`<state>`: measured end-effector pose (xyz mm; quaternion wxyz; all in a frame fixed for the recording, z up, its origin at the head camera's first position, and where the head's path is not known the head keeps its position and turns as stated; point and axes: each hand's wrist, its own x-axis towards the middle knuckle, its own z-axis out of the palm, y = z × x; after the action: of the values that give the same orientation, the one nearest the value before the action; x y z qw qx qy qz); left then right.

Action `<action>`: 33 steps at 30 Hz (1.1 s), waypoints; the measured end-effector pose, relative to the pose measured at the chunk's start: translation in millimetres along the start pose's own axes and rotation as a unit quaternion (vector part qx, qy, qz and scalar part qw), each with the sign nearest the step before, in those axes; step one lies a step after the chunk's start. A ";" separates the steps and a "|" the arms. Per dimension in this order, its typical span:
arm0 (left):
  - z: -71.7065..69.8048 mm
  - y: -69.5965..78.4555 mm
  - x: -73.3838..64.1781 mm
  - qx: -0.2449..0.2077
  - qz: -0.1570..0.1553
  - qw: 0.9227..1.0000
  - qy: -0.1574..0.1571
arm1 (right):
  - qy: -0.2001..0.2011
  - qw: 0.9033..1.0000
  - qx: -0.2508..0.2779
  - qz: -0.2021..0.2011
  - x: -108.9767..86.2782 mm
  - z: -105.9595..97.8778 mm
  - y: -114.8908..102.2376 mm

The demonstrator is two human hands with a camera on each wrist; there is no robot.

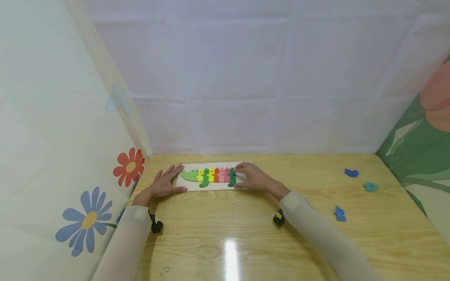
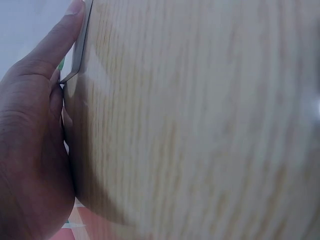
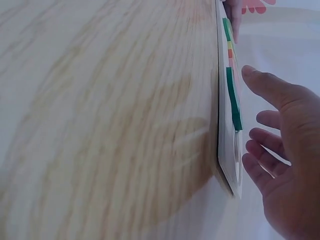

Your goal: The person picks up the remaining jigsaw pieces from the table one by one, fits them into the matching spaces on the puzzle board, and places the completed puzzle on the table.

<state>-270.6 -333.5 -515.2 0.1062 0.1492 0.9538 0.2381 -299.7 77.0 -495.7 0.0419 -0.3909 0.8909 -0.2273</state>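
A pale wooden puzzle board (image 1: 218, 188) lies near the back wall. On it sits a crocodile made of colored pieces: a light green head (image 1: 190, 175), yellow, orange and pink body pieces, and two dark green leg pieces. My left hand (image 1: 162, 185) rests at the board's left end, fingers spread, with the thumb (image 2: 55, 42) along its front edge. Over the board's right end hovers my right hand (image 1: 254, 177), close to the dark green rear leg piece (image 3: 233, 99). Its fingers are loosely bent, and the right wrist view shows nothing between them.
To the right on the wooden table (image 1: 218, 222) lie loose puzzle pieces: a dark blue one (image 1: 352, 173), a teal one (image 1: 370, 187) and a blue one (image 1: 340, 214). White fabric (image 1: 225, 78) hangs behind, and flower-printed panels flank both sides.
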 end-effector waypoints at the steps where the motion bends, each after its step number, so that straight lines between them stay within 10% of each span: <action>1: 0.3 0.2 0.0 0.001 0.000 1.000 0.000 | 0.001 1.000 0.000 0.000 -1.4 -0.5 0.1; 33: 1.5 0.3 0.1 0.004 -0.007 1.000 0.000 | 0.017 1.000 0.004 0.003 -51.5 -28.7 1.8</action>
<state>-270.2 -332.6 -516.4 0.1070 0.1426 0.9558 0.2338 -272.5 125.6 -476.2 0.0292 -0.3842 0.8917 -0.2376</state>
